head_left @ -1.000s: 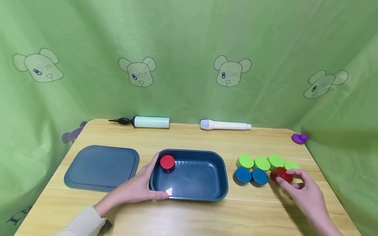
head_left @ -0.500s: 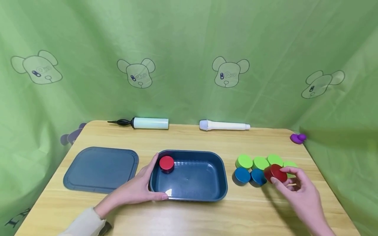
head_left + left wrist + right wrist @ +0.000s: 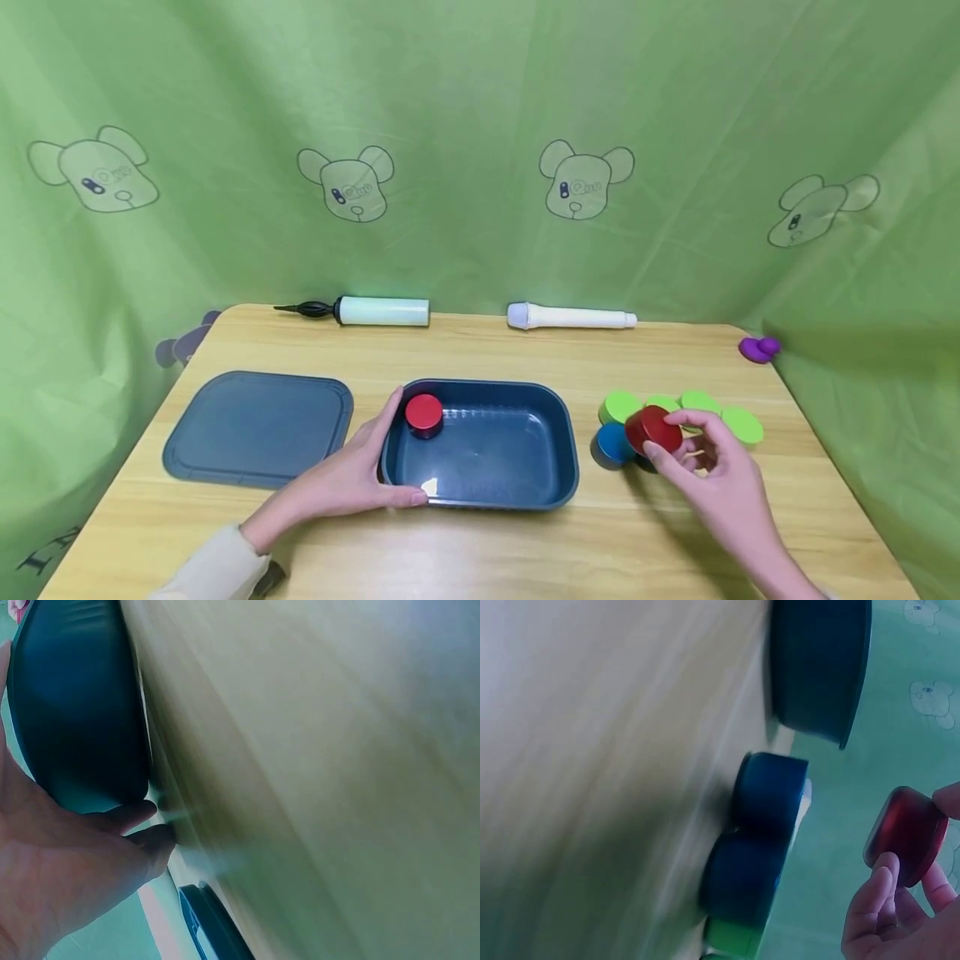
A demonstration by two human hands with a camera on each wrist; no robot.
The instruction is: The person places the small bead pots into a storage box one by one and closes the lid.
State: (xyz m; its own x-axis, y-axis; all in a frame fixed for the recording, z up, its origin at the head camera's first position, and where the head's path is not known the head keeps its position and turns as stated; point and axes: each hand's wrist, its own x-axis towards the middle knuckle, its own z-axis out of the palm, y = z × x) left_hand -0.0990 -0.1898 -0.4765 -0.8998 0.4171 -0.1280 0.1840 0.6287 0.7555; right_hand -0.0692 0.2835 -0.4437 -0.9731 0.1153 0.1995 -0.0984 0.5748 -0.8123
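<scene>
My left hand (image 3: 348,479) holds the left end of a dark blue rectangular box (image 3: 566,467), thumb at the near rim and fingers at the far left corner. Inside that box, at its far left, sits a short red cylinder (image 3: 425,414). To the right, my right hand (image 3: 723,483) pinches a second short red cylinder (image 3: 652,429) between thumb and fingers. It is raised and tilted above the blue cylinders. One blue cylinder (image 3: 612,446) shows well; the other is mostly hidden in the head view but visible in the right wrist view as a blue cylinder (image 3: 742,876).
Several light green cylinders (image 3: 742,425) stand behind the blue ones. A flat blue lid (image 3: 258,427) lies left of the box. Along the back edge are a hand pump (image 3: 382,312) and a white microphone-shaped object (image 3: 577,317). A small purple object (image 3: 757,350) lies at the far right corner.
My right hand has lifted the second red cylinder off the table and carried it left, over the blue cylinders. The left hand and the box have stayed in place.
</scene>
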